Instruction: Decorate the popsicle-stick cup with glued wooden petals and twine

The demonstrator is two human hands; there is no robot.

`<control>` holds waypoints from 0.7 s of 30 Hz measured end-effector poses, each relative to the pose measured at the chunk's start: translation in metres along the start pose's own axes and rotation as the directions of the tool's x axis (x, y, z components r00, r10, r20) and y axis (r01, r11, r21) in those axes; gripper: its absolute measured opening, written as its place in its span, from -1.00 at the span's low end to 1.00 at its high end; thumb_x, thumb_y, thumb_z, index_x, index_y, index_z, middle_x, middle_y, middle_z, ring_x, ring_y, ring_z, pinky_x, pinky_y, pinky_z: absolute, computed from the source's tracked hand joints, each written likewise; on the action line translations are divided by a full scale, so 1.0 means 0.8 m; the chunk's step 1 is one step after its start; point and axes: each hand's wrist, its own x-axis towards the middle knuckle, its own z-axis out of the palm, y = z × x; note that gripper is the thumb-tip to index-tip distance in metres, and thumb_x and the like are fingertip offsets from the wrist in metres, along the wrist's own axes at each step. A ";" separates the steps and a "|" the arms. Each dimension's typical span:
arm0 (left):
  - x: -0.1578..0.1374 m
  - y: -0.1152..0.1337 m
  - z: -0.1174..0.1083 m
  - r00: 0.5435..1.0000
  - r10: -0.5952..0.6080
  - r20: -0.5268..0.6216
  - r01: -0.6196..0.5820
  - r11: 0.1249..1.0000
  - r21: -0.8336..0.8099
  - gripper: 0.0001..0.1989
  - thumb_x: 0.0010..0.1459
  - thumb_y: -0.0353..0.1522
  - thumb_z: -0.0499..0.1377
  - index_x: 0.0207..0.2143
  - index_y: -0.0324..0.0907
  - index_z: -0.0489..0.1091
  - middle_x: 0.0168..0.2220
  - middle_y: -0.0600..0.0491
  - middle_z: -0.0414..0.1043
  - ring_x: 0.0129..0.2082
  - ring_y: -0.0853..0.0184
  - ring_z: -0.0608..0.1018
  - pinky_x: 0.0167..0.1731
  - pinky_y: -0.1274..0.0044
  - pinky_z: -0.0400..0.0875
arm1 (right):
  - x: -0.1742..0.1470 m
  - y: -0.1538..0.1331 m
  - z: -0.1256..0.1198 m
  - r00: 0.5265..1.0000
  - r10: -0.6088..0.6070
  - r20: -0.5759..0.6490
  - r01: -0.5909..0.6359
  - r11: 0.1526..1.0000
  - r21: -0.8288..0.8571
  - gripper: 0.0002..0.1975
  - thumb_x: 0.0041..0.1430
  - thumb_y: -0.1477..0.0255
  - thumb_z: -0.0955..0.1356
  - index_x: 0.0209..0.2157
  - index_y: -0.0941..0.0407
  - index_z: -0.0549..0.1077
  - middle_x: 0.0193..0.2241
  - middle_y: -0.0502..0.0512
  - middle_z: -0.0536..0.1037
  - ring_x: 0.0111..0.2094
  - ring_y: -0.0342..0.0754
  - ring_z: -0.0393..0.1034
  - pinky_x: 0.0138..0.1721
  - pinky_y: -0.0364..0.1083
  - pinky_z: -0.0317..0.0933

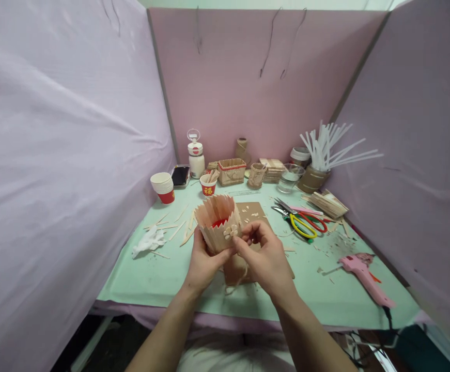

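A cup covered with upright wooden strips (214,230) is held in my left hand (205,261), fingers wrapped round its lower side. Its rim is jagged, red shows inside, and it tilts slightly toward me. A pale wooden flower (231,231) sits on its outer wall. My right hand (265,253) is closed in a pinch at the cup's right side, thumb and fingertips by the flower's lower edge; whether a small piece is between them I cannot make out. Beneath lies a brown board (255,209) with small wooden chips, and a loop of twine (240,279) hangs below the cup.
On the right lie a pink glue gun (366,279) with its cord, scissors (302,222) and wooden sheets (327,204). Paper cups (163,187), a tissue (149,241) and loose strips are at left. A bottle (196,163), small basket (231,173), water bowl (288,180) and glue sticks (325,147) line the back.
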 end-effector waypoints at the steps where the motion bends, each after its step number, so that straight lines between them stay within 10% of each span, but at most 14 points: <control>1: 0.000 0.001 0.000 1.000 0.005 -0.001 -0.005 1.000 0.000 -0.33 -0.24 -0.39 0.46 -0.08 -0.13 0.21 -0.15 0.05 0.49 -0.16 0.27 0.57 -0.16 0.49 0.46 | 0.001 0.000 0.000 1.000 0.011 0.001 -0.011 1.000 0.014 -0.86 -0.03 0.42 0.39 -0.43 0.08 0.33 -0.52 -0.09 0.38 -0.48 -0.15 0.26 -0.37 -0.11 0.17; 21: 0.000 -0.013 0.000 0.989 -0.104 0.106 0.115 0.987 -0.107 -0.28 -0.14 -0.39 0.44 0.07 -0.14 0.25 -0.02 -0.08 0.48 -0.02 0.12 0.53 0.00 0.34 0.38 | -0.003 0.007 -0.004 0.992 -0.118 -0.032 0.115 0.990 -0.085 -0.87 0.07 0.41 0.36 -0.38 0.07 0.29 -0.42 -0.04 0.36 -0.36 -0.09 0.25 -0.27 -0.07 0.14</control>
